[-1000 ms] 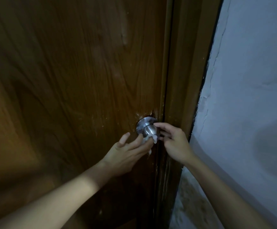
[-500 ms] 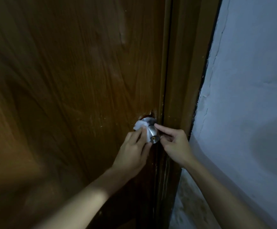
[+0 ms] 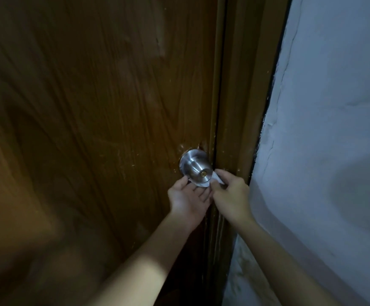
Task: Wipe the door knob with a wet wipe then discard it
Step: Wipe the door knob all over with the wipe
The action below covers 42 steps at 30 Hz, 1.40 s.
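A shiny silver door knob [image 3: 196, 166] sat on the right edge of a brown wooden door [image 3: 95, 120], at about 5 o'clock from the middle of the view. A white wet wipe [image 3: 203, 183] was tucked under the knob, touching its lower side. A bit of the wipe also peeked out at 9 o'clock of the knob.

The left hand [image 3: 188, 198] was at 6 o'clock below the knob. Its palm faced up and its fingers were spread loose, so it was cupping more than gripping. Its thumb touched the wipe's left end.

The right hand [image 3: 231, 195] was at 4 o'clock from the knob. Its fingers were curled and pinched on the right end of the wipe.

A brown door frame [image 3: 243, 107] ran beside the door, and a pale wall [image 3: 334, 129] was at 3 o'clock
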Motion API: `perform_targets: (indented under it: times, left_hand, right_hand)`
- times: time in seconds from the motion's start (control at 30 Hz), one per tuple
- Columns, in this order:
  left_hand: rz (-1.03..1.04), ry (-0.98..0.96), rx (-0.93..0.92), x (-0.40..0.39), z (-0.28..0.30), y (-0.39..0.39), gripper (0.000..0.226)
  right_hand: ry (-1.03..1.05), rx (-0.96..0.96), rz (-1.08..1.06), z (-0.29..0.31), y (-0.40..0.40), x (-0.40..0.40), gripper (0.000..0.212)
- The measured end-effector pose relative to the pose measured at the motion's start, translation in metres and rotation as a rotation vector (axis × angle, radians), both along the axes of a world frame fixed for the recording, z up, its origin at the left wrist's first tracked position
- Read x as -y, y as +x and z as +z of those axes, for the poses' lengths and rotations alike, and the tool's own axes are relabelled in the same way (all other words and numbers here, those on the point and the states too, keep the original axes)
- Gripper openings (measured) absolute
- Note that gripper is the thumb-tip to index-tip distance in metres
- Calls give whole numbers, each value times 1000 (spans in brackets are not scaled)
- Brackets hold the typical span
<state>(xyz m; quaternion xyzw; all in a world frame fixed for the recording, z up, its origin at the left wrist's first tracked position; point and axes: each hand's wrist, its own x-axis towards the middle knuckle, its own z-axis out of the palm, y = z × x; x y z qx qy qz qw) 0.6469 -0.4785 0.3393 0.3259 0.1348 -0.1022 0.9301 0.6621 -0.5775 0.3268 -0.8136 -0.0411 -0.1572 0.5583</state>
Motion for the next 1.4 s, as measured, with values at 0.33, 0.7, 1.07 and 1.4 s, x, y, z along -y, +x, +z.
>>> perform_targets:
  times: [0.33, 0.7, 1.07, 1.4]
  left_hand:
    - [-72, 207, 45, -18, 0, -6, 33]
    - [-145, 261, -34, -31, 1, -2, 57]
    - [-172, 316, -24, -26, 0, 2, 50]
    - [-168, 330, -45, -27, -1, 6, 50]
  right_hand:
    - [147, 242, -88, 21, 4, -7, 14]
    - [-154, 568, -32, -12, -2, -7, 33]
    - [-517, 672, 72, -10, 4, 0, 36]
    - [-521, 620, 54, -1, 9, 6, 38]
